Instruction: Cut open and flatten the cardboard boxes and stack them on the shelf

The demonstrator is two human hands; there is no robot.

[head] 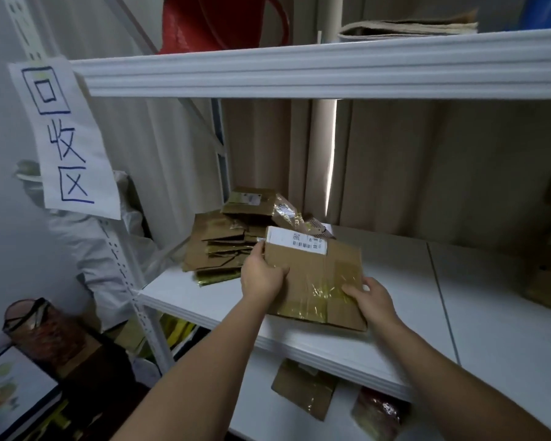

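At the far left a hand-lettered paper sign [67, 138] is hanging on the upright of the white shelf [395, 281], and just right of it we are seeing the stack of flattened boxes [223, 246] lying at the shelf's back left corner. Next comes our left hand [261, 275], gripping the left edge of the flattened box [315, 275] — fingers curled together over the edge, thumb on top. The box itself is lying flat and low over the shelf board, just in front of and to the right of the stack, its shipping label [296, 240] facing up and yellowish tape across its near half. Our right hand [371, 300] is holding the near right corner, fingers loosely spread on the taped face.

We are judging this as the stacking step: cutting and flattening look done for this piece. What the next move is calling for — sliding or lifting the box leftward and back until it is sitting squarely on the stack, then letting go with both hands.
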